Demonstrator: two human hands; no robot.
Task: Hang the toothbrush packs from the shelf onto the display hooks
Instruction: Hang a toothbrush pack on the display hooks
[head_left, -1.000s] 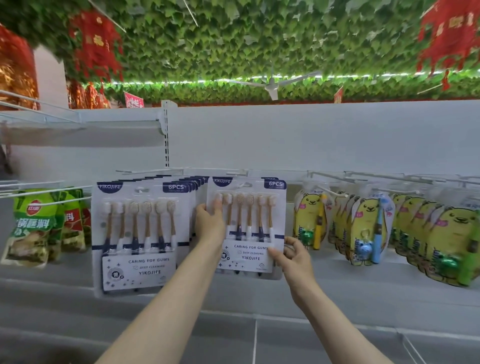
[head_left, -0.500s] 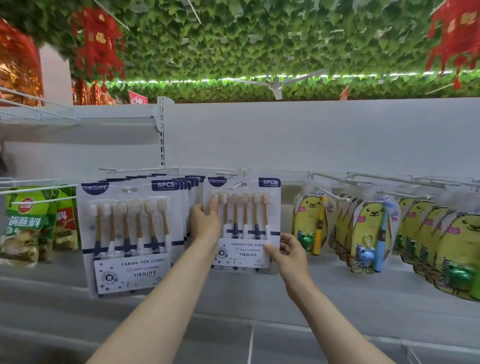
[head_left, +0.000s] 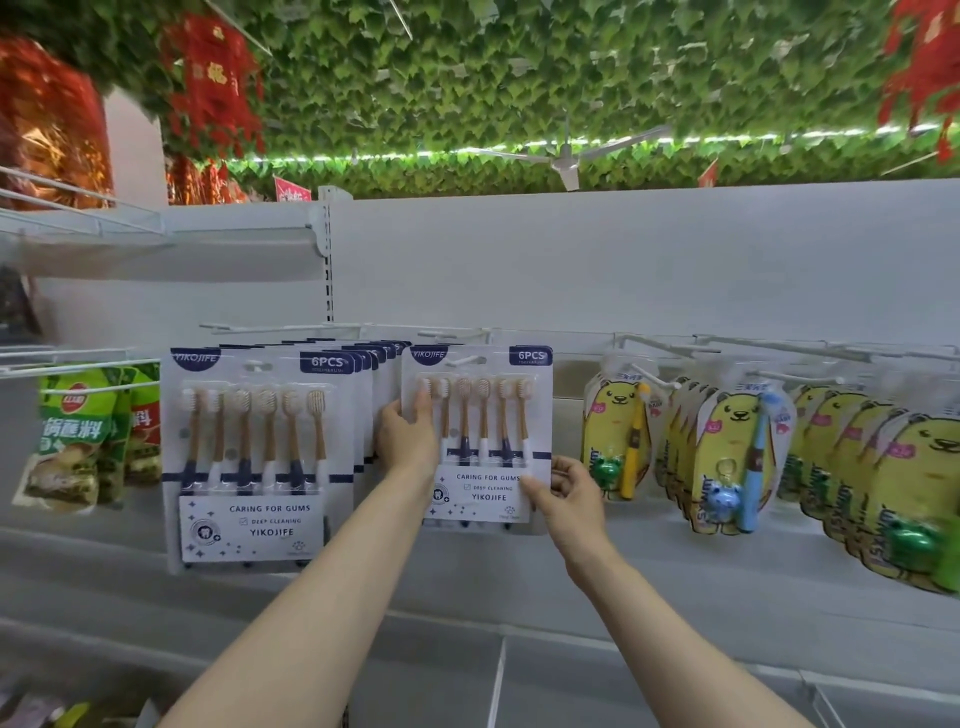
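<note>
Lowest in the frame, both forearms reach up over the grey shelf (head_left: 649, 670), and something colourful at the bottom left corner is too blurred for us to name. At the centre, the left hand (head_left: 408, 441) grips the left edge of the toothbrush pack (head_left: 485, 483), thumb laid on the front. The right hand (head_left: 569, 493) pinches its lower right corner. So both hands are full of the same card, held flat and upright against the rail.

At the pack's top the hook (head_left: 470, 359) shows at the hang hole. We judge it threaded or very nearly, and sliding it back and letting go is what is left. Just left of centre, a full stack of hung packs (head_left: 249, 457) tells us much of the job is done. How many wait below, we cannot tell.

That stack crowds the left hand's knuckles. To the right, the yellow bear packs (head_left: 727, 457) hang clear of our card, and the green snack bags (head_left: 72, 431) hang at far left. Beyond sits the plain back panel (head_left: 623, 260). Across the top run ivy, red ornaments (head_left: 213, 83) and a ceiling fan (head_left: 563, 161).
</note>
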